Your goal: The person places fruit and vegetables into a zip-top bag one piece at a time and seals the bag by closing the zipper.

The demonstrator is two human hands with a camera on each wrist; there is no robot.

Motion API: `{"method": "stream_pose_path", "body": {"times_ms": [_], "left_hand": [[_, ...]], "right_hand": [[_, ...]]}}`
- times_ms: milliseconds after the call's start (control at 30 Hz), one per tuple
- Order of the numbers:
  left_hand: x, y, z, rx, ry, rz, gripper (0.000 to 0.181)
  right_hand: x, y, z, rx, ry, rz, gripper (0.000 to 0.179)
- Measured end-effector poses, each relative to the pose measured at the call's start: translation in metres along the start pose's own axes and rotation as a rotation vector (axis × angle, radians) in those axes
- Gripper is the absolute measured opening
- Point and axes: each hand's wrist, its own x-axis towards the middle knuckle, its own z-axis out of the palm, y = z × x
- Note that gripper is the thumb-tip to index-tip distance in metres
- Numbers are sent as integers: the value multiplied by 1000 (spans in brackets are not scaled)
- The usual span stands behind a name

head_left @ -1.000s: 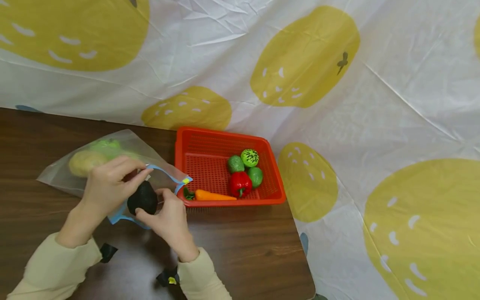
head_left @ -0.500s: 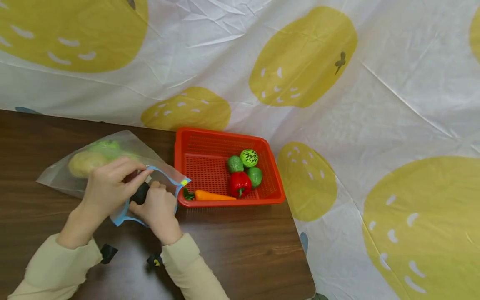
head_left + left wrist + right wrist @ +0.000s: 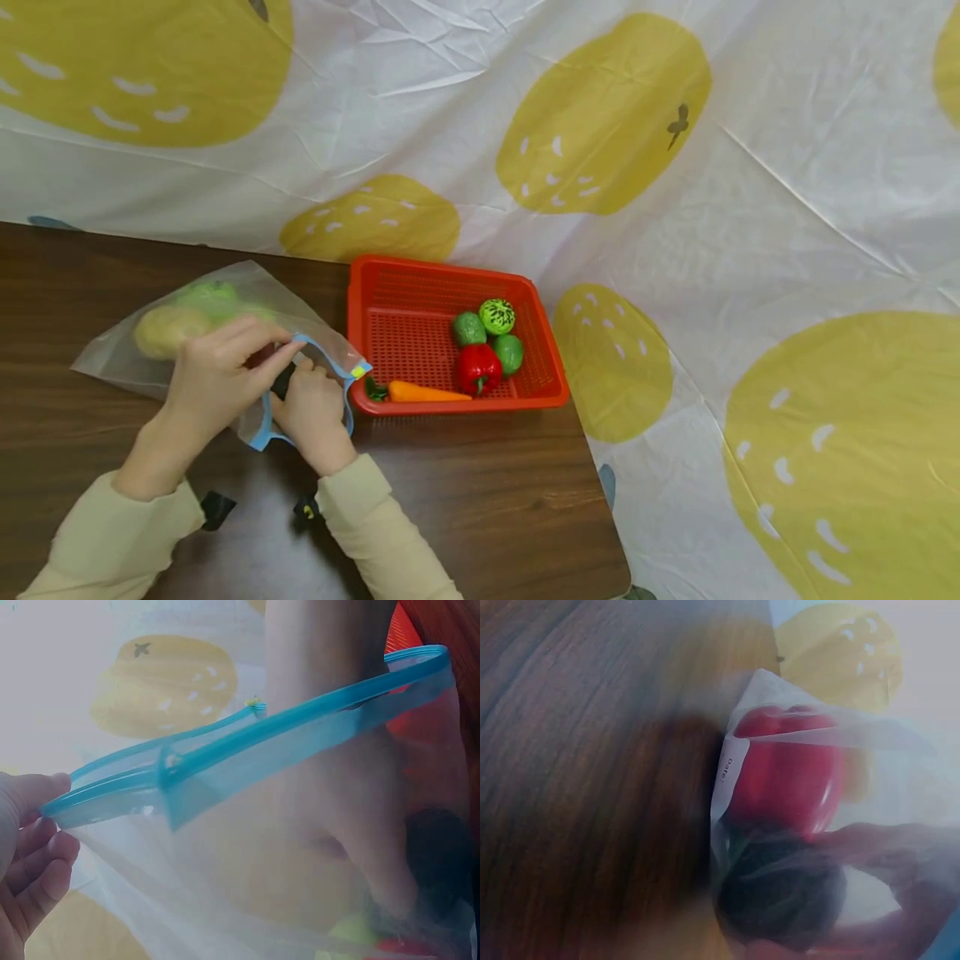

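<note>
Avocado, dark-skinned, gripped inside the translucent zip bag by the fingers of the right hand, down through the mouth of it. Blurred by cloudy plastic, yet plainly curled about opposite sides of the dark skin. Touching the avocado, right beside those fingers: a red pepper, also within the bag, with a white label on the plastic alongside.

Pinched between thumb and forefinger of the left hand: the blue zip edge, spread into a loop around the right wrist. Loosely curled below that pinch, the remaining left fingers. Just beyond the left fingers, hazy under the plastic: a yellowish potato and something pale green.

To the right of the right fingers: an orange-red basket. Nearest the fingers in it, along the front wall, a carrot; farther off, a red bell pepper, 2 plain green fruits and 1 black-patterned green ball. Beneath both sets of fingers, a dark wood tabletop; well beyond them, a white cloth with yellow fruit prints.
</note>
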Motion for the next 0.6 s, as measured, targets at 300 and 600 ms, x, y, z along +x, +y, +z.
{"method": "stream_pose_path", "body": {"times_ms": [300, 600], "left_hand": [[-2, 0, 2, 6, -7, -5, 52], [-2, -1, 4, 15, 10, -5, 53]], "right_hand": [[-16, 13, -18, 233, -59, -3, 46], [-34, 84, -73, 879, -280, -114, 18]]}}
